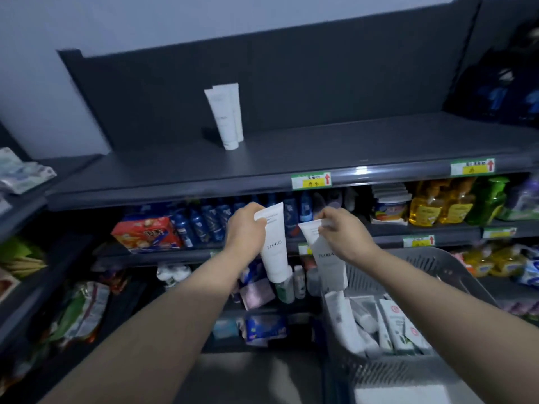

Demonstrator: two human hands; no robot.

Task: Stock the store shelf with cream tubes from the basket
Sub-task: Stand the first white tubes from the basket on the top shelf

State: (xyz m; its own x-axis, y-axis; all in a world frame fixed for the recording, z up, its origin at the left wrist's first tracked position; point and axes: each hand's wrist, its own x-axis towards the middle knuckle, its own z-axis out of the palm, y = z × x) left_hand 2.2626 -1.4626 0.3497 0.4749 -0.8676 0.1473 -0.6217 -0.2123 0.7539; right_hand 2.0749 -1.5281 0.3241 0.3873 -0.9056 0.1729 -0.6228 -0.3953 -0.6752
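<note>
**Both hands carrying a tube each, below the top shelf**

Left hand (246,228) is clamped on the crimped upper end of the left tube (275,252), fingers curled round it and cap hanging down. Right hand (344,234) pinches the crimped top of the right tube (326,258) the same way, cap down. The hands are apart. The tubes are near each other, and I can't tell whether they touch.

Both tubes hang below the front edge of the top shelf (320,147), in front of the lower shelves (204,228) of bottles and packs. The right tube hangs just above the left rim of the basket (423,255). More loose tubes (379,325) lie inside the basket, so the task looks early.

On the top shelf a standing pair (226,118) of white tubes sits cap-down, left of middle and closer to the back panel than the front edge. The rest of the shelf board is bare.

Risks, judged from here:
- Both grips are at the far end from the cap, so the bodies can swing and a cap could catch the shelf's front edge on the way up.
- The tubes stand on narrow caps. One set down tilted, or released too soon, would likely topple.
- Placing close to the standing pair could knock it over.
- The right hand's pinch looks light, so that tube could slip.
</note>
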